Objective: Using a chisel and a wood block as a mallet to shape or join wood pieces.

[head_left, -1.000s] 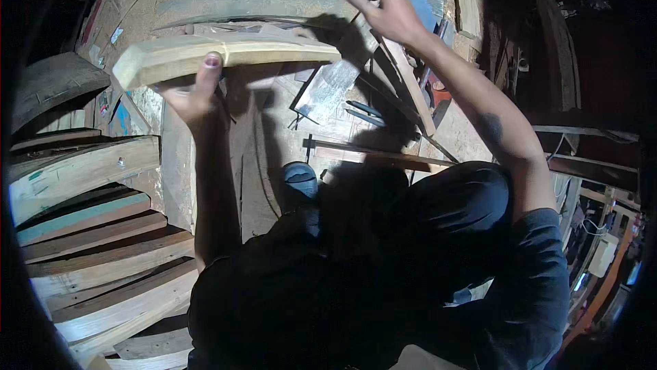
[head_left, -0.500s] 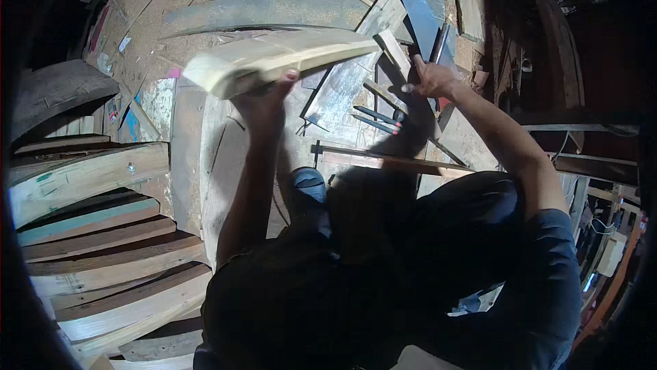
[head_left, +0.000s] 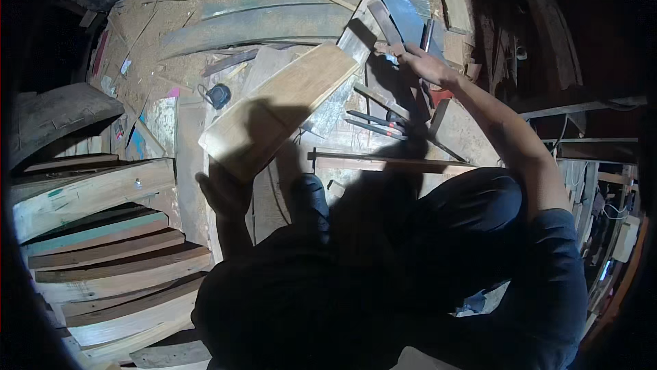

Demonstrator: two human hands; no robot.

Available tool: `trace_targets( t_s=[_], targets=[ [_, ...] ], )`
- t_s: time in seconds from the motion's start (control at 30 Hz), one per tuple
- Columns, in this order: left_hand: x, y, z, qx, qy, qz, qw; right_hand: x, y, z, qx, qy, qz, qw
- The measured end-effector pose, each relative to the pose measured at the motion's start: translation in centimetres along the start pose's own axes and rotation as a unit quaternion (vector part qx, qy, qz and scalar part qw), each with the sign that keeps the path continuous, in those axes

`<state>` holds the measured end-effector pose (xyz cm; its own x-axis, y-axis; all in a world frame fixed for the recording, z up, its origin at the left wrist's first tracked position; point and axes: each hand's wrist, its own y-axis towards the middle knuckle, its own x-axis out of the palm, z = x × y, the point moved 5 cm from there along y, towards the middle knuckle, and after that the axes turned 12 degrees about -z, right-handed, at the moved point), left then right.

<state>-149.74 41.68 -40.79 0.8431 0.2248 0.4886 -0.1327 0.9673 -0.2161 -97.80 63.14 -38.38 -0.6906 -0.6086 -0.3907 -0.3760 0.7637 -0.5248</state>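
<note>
My left hand [head_left: 229, 192], in shadow, grips the near left end of a thick pale wooden board [head_left: 301, 89], thumb apart at the side and fingers partly hidden beneath. The board slants away to the right, its broad face up. Farther right, my right hand [head_left: 426, 68] has its fingers closed around the near end of a short, flat wooden strip [head_left: 384, 22], which points away from me. Beside that hand lies a long blue-grey tapered blade-like piece [head_left: 400, 1]. Two slim dark tools [head_left: 375, 124] with reddish marks rest below the board's far end.
Stacked curved planks [head_left: 116, 267] fill the left side. A small dark round object [head_left: 218, 96] sits left of the board. A long narrow wooden bar [head_left: 390, 160] lies crosswise before my knees. Sawdust [head_left: 185, 11] and curved grey planks [head_left: 274, 24] cover the far ground.
The board has come lower and nearer with my left hand, turning from edge-on to face-up. My right hand has shifted slightly away, with the strip. The dark round object has come into view.
</note>
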Motion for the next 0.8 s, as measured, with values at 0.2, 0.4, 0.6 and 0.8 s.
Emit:
trace_targets(
  t_s=[0.2,0.4,0.6,0.8],
  targets=[
    [17.8,1.2,6.1,0.014,0.132,-0.053,0.99,-1.0,0.8,0.6,-0.058,0.407,-0.054,0.91],
    [18.7,3.8,1.0,0.096,0.079,-0.057,0.991,-2.7,-0.1,-2.0,-0.095,0.46,-0.092,0.878],
    [18.9,4.8,-4.5,0.088,0.127,-0.02,0.988,-4.0,-0.8,-1.3,-0.108,0.433,0.033,0.894],
    [11.5,6.1,-10.5,-0.031,0.187,-0.032,0.981,-3.6,0.2,-0.9,-0.15,0.041,0.11,0.982]
  ],
)
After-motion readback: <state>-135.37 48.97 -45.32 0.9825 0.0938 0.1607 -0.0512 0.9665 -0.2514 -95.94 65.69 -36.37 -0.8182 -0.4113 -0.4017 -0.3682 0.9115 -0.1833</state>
